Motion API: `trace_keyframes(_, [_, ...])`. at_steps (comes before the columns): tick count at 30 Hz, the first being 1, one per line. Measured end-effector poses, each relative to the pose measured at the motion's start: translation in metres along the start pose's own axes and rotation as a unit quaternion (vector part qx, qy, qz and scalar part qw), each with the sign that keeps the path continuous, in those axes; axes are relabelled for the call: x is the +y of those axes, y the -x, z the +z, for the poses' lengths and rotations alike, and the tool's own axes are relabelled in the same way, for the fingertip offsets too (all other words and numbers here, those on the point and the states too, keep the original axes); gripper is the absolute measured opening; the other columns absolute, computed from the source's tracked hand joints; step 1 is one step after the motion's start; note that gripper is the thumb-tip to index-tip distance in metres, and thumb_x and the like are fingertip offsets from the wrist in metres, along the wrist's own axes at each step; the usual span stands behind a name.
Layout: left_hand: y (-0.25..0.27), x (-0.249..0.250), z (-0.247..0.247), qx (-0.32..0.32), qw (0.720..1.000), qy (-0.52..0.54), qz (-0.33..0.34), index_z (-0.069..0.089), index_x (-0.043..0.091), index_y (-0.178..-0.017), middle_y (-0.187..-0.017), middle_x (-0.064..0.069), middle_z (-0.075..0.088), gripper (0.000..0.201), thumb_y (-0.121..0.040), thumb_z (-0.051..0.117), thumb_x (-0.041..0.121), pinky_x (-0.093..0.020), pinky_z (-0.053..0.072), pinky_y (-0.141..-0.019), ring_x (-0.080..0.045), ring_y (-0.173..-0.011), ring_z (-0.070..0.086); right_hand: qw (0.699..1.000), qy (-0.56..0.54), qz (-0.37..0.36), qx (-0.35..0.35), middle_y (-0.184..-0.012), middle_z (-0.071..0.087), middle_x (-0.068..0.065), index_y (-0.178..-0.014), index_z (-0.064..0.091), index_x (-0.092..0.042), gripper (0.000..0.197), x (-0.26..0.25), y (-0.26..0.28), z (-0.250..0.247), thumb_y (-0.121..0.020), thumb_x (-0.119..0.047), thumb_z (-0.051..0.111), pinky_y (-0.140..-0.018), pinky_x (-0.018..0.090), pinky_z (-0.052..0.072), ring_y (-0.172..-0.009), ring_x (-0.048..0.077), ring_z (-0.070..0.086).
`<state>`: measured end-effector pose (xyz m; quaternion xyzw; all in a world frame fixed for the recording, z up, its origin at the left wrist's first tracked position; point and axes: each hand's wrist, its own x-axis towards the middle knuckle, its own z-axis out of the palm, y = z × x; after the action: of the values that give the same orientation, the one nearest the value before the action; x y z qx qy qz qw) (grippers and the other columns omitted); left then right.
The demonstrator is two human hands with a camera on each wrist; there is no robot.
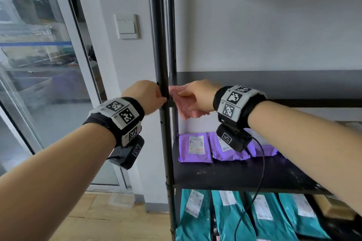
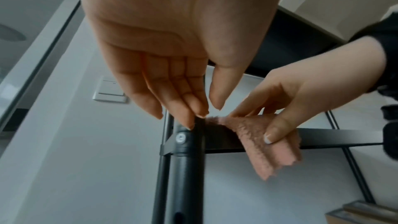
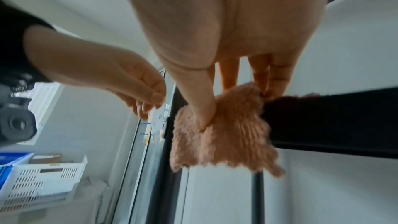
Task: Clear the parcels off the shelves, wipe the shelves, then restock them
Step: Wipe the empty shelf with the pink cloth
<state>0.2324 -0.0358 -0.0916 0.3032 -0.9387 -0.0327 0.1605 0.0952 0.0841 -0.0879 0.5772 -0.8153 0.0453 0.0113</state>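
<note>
Shelves [image 1: 274,86] of black metal fill the right of the head view; the upper one lies bare, the next down carries purple parcels [image 1: 195,147], and the lowest teal parcels [image 1: 231,219]. Their white labels bear print too small to read. At the upper shelf's near left corner the right hand [image 1: 197,97] pinches a pink cloth [image 1: 185,106] between thumb and fingers, draped over the edge. The left hand [image 1: 146,98] is relaxed, fingertips [image 2: 189,123] touching the black post [image 1: 161,64], gripping nothing. Only the right wrist view shows a white slotted basket [image 3: 43,181] low on the left; only the head view shows the parcels. A light switch [image 1: 127,26] sits on the wall.
</note>
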Motion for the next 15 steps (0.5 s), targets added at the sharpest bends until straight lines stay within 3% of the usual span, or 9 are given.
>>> trace_keyframes(2, [0.002,0.012,0.001,0.010,1.000,0.020,0.018,0.065,0.018,-0.079,-0.086,0.000,0.063,0.023,-0.088,0.055,0.036,-0.029,0.045,-0.069,-0.020,-0.083,0.058,0.998,-0.029,0.015,0.044,-0.095,0.062,-0.011,-0.126,0.056,-0.036,0.042,0.010,0.011,0.003,-0.088,-0.020,0.058,-0.060,0.018,0.043,-0.078,0.013,0.054])
trace_keyframes(4, [0.002,0.027,0.003,0.014,0.999,0.036,0.033,0.064,0.018,-0.081,-0.086,0.001,0.061,0.020,-0.089,0.056,0.035,-0.030,0.047,-0.071,-0.020,-0.085,0.058,0.997,-0.031,0.031,0.065,-0.085,0.057,-0.013,-0.121,0.059,-0.038,0.037,0.023,0.022,0.003,-0.089,-0.020,0.056,-0.055,0.017,0.038,-0.073,0.013,0.052])
trace_keyframes(5, [0.000,0.035,0.003,0.015,0.998,0.039,0.037,0.066,0.018,-0.084,-0.087,0.001,0.061,0.020,-0.089,0.056,0.034,-0.030,0.048,-0.074,-0.020,-0.086,0.057,0.997,-0.023,0.033,0.065,-0.093,0.060,-0.012,-0.123,0.058,-0.040,0.039,0.030,0.026,0.003,-0.089,-0.021,0.056,-0.060,0.017,0.040,-0.079,0.015,0.056])
trace_keyframes(7, [-0.005,0.050,0.005,0.021,0.998,0.042,0.041,0.067,0.017,-0.089,-0.087,0.003,0.060,0.021,-0.089,0.055,0.034,-0.031,0.049,-0.076,-0.018,-0.086,0.056,0.998,0.000,0.027,0.053,-0.123,0.059,-0.013,-0.128,0.053,-0.041,0.045,0.047,0.031,0.000,-0.086,-0.025,0.061,-0.085,0.023,0.044,-0.107,0.018,0.058])
trace_keyframes(9, [-0.015,0.068,0.005,0.024,0.997,0.047,0.047,0.069,0.018,-0.092,-0.086,0.004,0.059,0.020,-0.090,0.055,0.032,-0.030,0.049,-0.077,-0.018,-0.086,0.056,0.999,0.007,0.024,0.028,-0.135,0.053,-0.010,-0.131,0.052,-0.037,0.048,0.064,0.033,-0.006,-0.085,-0.030,0.063,-0.098,0.029,0.042,-0.119,0.020,0.053])
trace_keyframes(13, [-0.042,0.108,0.007,0.016,0.997,0.054,0.048,0.069,0.015,-0.095,-0.090,0.000,0.063,0.021,-0.090,0.054,0.028,-0.027,0.043,-0.072,-0.017,-0.084,0.055,0.998,0.037,0.016,-0.049,-0.123,0.061,-0.002,-0.128,0.057,-0.030,0.041,0.101,0.037,-0.027,-0.088,-0.040,0.059,-0.092,0.028,0.043,-0.109,0.020,0.056])
trace_keyframes(15, [-0.056,0.127,0.009,0.006,0.997,0.064,0.037,0.069,0.015,-0.097,-0.089,0.000,0.065,0.021,-0.090,0.055,0.028,-0.027,0.046,-0.073,-0.017,-0.083,0.058,0.996,0.030,0.016,-0.081,-0.111,0.062,-0.005,-0.126,0.058,-0.028,0.036,0.122,0.038,-0.036,-0.091,-0.037,0.054,-0.087,0.024,0.040,-0.101,0.015,0.056])
